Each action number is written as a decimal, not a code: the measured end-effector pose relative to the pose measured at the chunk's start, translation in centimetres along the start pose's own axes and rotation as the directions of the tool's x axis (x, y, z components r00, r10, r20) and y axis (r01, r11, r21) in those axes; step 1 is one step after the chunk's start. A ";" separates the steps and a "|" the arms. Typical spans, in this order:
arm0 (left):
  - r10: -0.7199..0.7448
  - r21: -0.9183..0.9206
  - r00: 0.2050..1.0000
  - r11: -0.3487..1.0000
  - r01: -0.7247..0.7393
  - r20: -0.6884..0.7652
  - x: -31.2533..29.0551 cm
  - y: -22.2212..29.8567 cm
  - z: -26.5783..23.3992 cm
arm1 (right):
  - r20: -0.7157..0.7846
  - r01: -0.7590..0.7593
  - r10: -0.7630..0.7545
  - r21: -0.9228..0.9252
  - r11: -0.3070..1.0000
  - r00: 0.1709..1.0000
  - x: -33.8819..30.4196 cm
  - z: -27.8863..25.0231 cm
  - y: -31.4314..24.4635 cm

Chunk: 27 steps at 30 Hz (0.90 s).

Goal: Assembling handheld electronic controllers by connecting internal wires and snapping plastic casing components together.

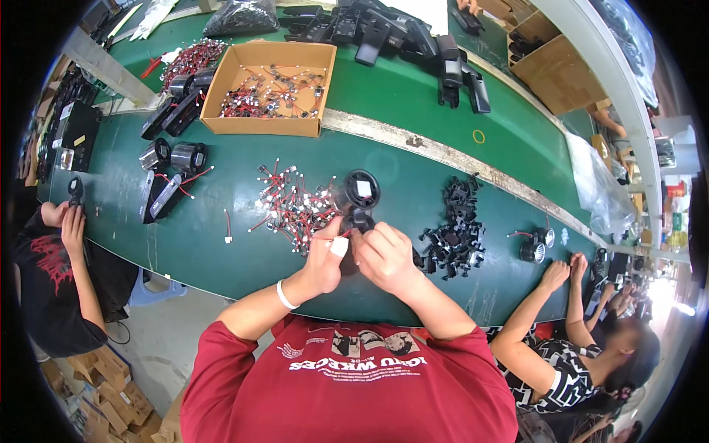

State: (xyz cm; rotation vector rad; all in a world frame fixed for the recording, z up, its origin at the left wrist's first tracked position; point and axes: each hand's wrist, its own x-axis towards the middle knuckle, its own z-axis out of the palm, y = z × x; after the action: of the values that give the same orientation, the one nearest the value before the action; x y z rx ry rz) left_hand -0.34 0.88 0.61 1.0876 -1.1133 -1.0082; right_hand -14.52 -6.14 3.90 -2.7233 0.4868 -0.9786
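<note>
A black round housing with a white label points away from me above the table, its short neck toward my fingers. My right hand is closed, with its fingertips on the neck. My left hand, which has white tape on one digit and a white band at the wrist, pinches close beside the neck. A bit of red wire shows between the hands; my fingers hide its ends. Left of the housing lies a loose pile of red-and-black wired connectors. To the right is a heap of small black plastic parts.
A cardboard box holds more wired parts at the back. Black device bodies with round heads lie left. Black housings pile up beyond a pale rail. Co-workers' hands are at the right and, others, at the left.
</note>
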 end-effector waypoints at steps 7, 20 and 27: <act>-0.149 -0.307 0.968 0.929 0.207 0.200 0.7 0.5 -0.7 | 0.077 -0.130 0.131 -0.019 0.991 0.988 -0.1 -1.1 -0.9; -0.261 -0.241 0.947 0.922 0.302 0.189 0.8 0.9 -0.5 | -0.129 -0.778 0.816 -0.413 0.473 0.564 -2.4 -8.3 10.3; -0.224 -0.308 0.960 0.913 0.267 0.168 0.7 0.6 -0.8 | -0.157 -0.678 0.762 -0.591 0.436 0.628 -2.8 -5.7 10.8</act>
State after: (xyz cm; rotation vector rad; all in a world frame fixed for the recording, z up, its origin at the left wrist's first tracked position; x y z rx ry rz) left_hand 0.57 0.39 1.20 0.9136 -0.8797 -1.4273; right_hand -22.77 -15.52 3.37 -2.4844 2.0509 -0.3984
